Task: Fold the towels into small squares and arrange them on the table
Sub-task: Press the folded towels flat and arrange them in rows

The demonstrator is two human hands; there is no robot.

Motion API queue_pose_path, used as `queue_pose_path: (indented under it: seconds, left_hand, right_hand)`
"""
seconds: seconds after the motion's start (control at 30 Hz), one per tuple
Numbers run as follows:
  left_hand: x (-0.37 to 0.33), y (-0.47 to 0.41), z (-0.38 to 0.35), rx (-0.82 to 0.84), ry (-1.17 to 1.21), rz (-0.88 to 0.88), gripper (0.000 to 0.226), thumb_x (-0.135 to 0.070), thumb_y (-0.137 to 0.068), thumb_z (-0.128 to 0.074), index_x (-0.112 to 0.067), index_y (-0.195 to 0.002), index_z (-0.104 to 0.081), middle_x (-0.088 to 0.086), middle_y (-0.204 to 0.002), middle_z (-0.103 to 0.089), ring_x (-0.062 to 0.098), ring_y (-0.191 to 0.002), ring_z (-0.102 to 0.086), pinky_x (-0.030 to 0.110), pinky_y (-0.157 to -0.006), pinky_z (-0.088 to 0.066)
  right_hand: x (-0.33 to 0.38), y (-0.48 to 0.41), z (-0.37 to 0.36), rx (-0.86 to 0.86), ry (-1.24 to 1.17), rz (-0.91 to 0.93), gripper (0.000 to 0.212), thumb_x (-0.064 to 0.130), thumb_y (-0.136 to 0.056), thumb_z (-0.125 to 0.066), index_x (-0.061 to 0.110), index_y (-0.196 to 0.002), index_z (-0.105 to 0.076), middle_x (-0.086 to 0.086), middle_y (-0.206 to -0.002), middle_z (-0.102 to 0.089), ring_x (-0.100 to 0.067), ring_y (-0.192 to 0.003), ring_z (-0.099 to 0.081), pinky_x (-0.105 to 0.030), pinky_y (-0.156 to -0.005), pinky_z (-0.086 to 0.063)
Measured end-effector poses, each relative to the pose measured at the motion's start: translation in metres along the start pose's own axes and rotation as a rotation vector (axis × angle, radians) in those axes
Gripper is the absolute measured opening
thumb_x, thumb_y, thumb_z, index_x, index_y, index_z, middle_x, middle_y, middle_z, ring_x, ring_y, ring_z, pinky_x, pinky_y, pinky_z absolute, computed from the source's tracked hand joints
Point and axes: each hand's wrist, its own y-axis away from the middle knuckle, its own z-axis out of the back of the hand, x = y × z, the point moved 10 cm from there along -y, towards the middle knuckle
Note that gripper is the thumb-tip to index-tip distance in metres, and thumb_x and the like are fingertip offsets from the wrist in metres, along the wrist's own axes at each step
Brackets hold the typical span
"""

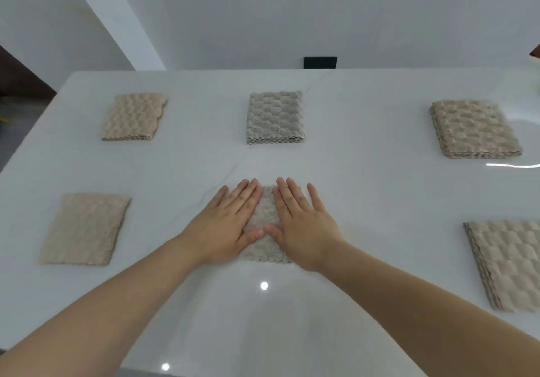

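Head: left hand (226,224), right hand (304,224) flat on towel (264,213), long axis near-far.

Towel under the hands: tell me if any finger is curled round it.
No: the left hand and right hand lie flat on the towel, fingers straight.

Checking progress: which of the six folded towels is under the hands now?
The near middle towel: the left hand and right hand press flat on it; no other towel is touched.
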Motion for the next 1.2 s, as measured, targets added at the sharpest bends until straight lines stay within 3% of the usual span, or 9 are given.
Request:
queue_pose_path:
  seconds: [0.23, 0.37, 0.47, 0.57, 0.8, 0.97, 1.07, 1.2]
  left_hand:
    - [-0.016, 0.009, 0.040, -0.148, 0.103, -0.024, 0.061, -0.039, -0.108, -0.016, -0.006, -0.160, -0.017, 0.008, -0.169, -0.007, 0.021, -0.157, -0.001, 0.043, -0.126, -0.015]
    - [-0.019, -0.002, 0.013, -0.159, 0.263, 0.169, 0.062, -0.036, -0.106, -0.017, -0.003, -0.157, -0.026, 0.012, -0.167, -0.018, 0.025, -0.156, -0.009, 0.044, -0.126, -0.014]
    - [-0.020, 0.001, -0.008, -0.155, 0.261, 0.227, 0.062, -0.037, -0.106, -0.017, -0.006, -0.158, -0.024, 0.009, -0.168, -0.017, 0.025, -0.156, -0.005, 0.047, -0.126, -0.013]
    - [-0.016, 0.005, -0.014, -0.148, 0.205, 0.162, 0.062, -0.039, -0.107, -0.019, -0.007, -0.160, -0.019, 0.008, -0.169, -0.012, 0.023, -0.157, -0.001, 0.048, -0.126, -0.011]
    - [-0.008, 0.007, -0.021, -0.118, 0.156, 0.136, 0.064, -0.042, -0.107, -0.021, -0.010, -0.162, -0.009, 0.003, -0.170, -0.002, 0.020, -0.157, 0.004, 0.052, -0.125, -0.006]
    - [-0.009, 0.005, -0.016, 0.053, 0.159, 0.151, 0.064, -0.044, -0.107, -0.010, -0.014, -0.161, 0.005, 0.000, -0.169, 0.011, 0.017, -0.155, 0.015, 0.053, -0.125, 0.001]
    - [-0.010, 0.003, 0.004, 0.136, 0.131, 0.125, 0.064, -0.041, -0.106, -0.009, -0.011, -0.161, 0.007, 0.004, -0.169, 0.010, 0.019, -0.155, 0.014, 0.050, -0.125, 0.007]
    - [-0.035, 0.017, 0.043, -0.002, 0.128, 0.025, 0.061, -0.034, -0.108, -0.016, -0.008, -0.161, -0.001, 0.007, -0.169, 0.007, 0.021, -0.156, 0.010, 0.044, -0.126, 0.004]
  right_hand:
    - [0.007, 0.017, 0.028, -0.052, -0.084, -0.113, 0.062, 0.036, -0.110, -0.018, 0.005, -0.161, 0.000, -0.010, -0.169, 0.010, -0.023, -0.156, 0.014, -0.045, -0.125, 0.007]
    - [0.009, 0.010, -0.002, 0.021, -0.165, -0.242, 0.063, 0.039, -0.109, -0.012, 0.008, -0.160, 0.006, -0.007, -0.170, 0.010, -0.022, -0.156, 0.016, -0.044, -0.126, 0.008]
    - [0.010, 0.011, -0.013, -0.002, -0.223, -0.329, 0.062, 0.039, -0.109, -0.014, 0.010, -0.161, 0.003, -0.003, -0.170, 0.008, -0.018, -0.155, 0.017, -0.043, -0.126, 0.007]
    - [0.010, 0.016, -0.014, -0.046, -0.262, -0.343, 0.062, 0.040, -0.109, -0.019, 0.010, -0.162, -0.006, -0.003, -0.171, -0.002, -0.015, -0.156, 0.010, -0.044, -0.127, 0.003]
    - [0.003, 0.017, -0.021, 0.069, -0.202, -0.366, 0.064, 0.047, -0.108, -0.010, 0.018, -0.162, 0.008, 0.006, -0.169, 0.014, -0.011, -0.154, 0.021, -0.051, -0.125, 0.008]
    - [0.004, 0.015, -0.012, 0.218, -0.164, -0.348, 0.065, 0.046, -0.106, -0.004, 0.017, -0.159, 0.018, 0.003, -0.168, 0.022, -0.014, -0.153, 0.025, -0.053, -0.124, 0.010]
    - [0.001, 0.019, 0.011, 0.236, -0.161, -0.316, 0.062, 0.042, -0.107, -0.003, 0.015, -0.161, 0.013, 0.003, -0.169, 0.018, -0.013, -0.154, 0.020, -0.048, -0.125, 0.010]
    - [-0.021, 0.065, 0.037, 0.106, -0.202, -0.399, 0.061, 0.040, -0.107, -0.003, 0.014, -0.161, 0.008, 0.003, -0.169, 0.014, -0.012, -0.154, 0.018, -0.038, -0.127, 0.008]
